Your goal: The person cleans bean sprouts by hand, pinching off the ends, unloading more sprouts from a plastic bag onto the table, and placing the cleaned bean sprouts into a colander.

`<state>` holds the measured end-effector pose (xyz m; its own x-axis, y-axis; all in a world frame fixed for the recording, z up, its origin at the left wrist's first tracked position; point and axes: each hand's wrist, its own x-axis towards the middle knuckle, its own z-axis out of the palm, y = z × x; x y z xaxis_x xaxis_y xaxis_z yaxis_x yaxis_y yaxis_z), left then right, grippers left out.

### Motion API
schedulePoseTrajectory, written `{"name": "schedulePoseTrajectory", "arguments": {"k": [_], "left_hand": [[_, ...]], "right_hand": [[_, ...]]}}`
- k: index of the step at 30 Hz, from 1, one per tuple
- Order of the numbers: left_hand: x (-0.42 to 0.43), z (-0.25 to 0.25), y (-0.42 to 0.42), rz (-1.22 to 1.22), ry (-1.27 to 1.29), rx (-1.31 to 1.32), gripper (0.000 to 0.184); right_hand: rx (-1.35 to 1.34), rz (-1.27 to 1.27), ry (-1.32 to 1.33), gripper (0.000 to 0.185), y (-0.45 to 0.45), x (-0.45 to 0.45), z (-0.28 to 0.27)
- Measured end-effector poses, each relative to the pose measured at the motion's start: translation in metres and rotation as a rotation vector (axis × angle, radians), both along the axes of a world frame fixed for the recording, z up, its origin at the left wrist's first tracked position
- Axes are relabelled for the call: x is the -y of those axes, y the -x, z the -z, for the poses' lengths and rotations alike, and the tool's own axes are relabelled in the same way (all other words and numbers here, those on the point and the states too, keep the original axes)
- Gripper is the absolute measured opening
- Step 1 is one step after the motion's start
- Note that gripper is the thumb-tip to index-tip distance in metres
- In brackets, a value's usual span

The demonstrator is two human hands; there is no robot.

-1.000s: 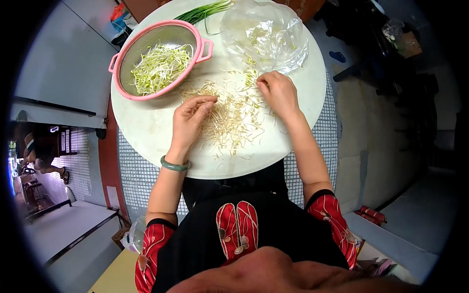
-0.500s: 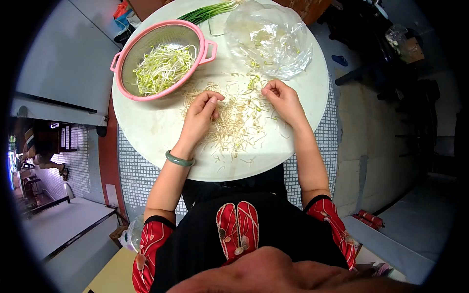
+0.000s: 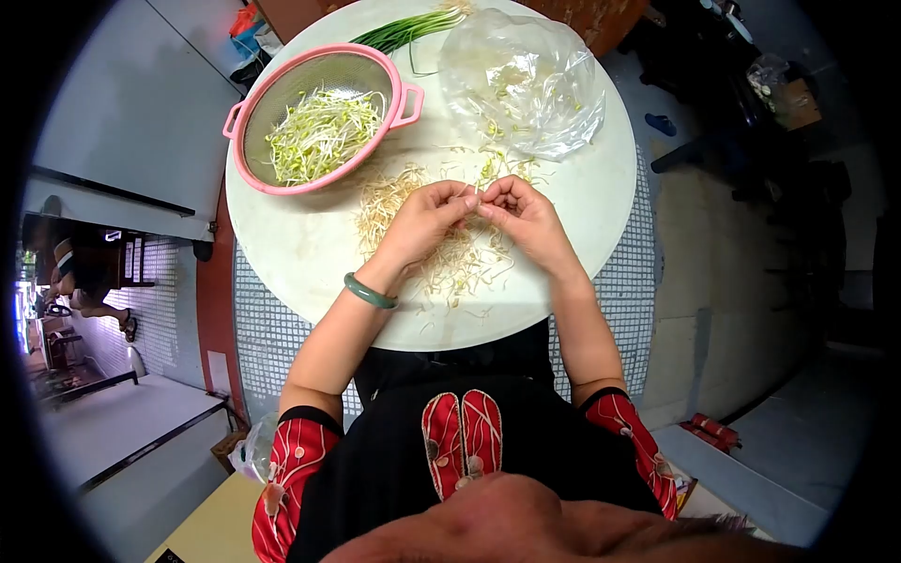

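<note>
Colander: we see its pink rim near the far left edge of the round table, bean sprouts heaped inside.
Green stalks: by the far edge.
Left hand: we pinch narrowly, fingertips meeting the right's; we cannot tell what is held.
Stringy bits: scattered under and around our hands.
Right hand: pinched narrowly too, contents unclear.
Clear bag: towards the far right edge.
</note>
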<state>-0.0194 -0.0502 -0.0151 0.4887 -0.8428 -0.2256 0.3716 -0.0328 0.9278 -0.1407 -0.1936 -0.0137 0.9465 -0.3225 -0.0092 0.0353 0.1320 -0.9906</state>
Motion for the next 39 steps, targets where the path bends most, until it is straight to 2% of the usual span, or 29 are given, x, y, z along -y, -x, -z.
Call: {"name": "schedulePoseTrajectory", "arguments": {"k": [6,10,17,20,23,26,28,29,32,36,39], "left_hand": [[-0.007,0.011,-0.007,-0.144,0.187,-0.198,0.013],[-0.013,0.012,-0.010,-0.136,0.267,-0.404,0.011],[-0.016,0.011,-0.007,-0.161,0.277,-0.431,0.009],[-0.016,0.012,-0.007,-0.192,0.289,-0.437,0.008],[-0.018,0.014,-0.007,-0.218,0.296,-0.448,0.010],[-0.018,0.015,-0.007,-0.311,0.340,-0.441,0.011],[-0.021,0.017,-0.015,-0.418,0.415,-0.408,0.012],[-0.026,0.028,-0.024,-0.396,0.500,-0.426,0.013],[-0.030,0.024,-0.026,-0.433,0.445,-0.427,0.013],[-0.028,0.017,-0.010,-0.284,0.289,-0.463,0.014],[-0.028,0.022,-0.002,-0.216,0.295,-0.519,0.016]], "right_hand": [[-0.078,-0.002,0.078,0.013,0.005,-0.007,0.004],[-0.128,0.009,0.108,0.012,0.007,-0.008,0.007],[-0.110,0.021,0.204,0.015,0.002,-0.017,0.006],[-0.267,-0.014,0.392,0.017,0.004,-0.019,0.000],[-0.249,0.032,0.518,0.018,0.003,-0.024,-0.003],[-0.255,0.035,0.518,0.017,0.006,-0.024,-0.008],[-0.240,0.056,0.426,0.016,0.010,-0.020,-0.002],[-0.233,0.067,0.381,0.015,0.013,-0.017,0.001],[-0.119,0.090,0.209,0.014,0.016,-0.009,0.009],[-0.092,0.036,0.131,0.013,0.015,-0.007,0.012],[-0.074,0.023,0.113,0.012,0.012,-0.013,0.008]]}}
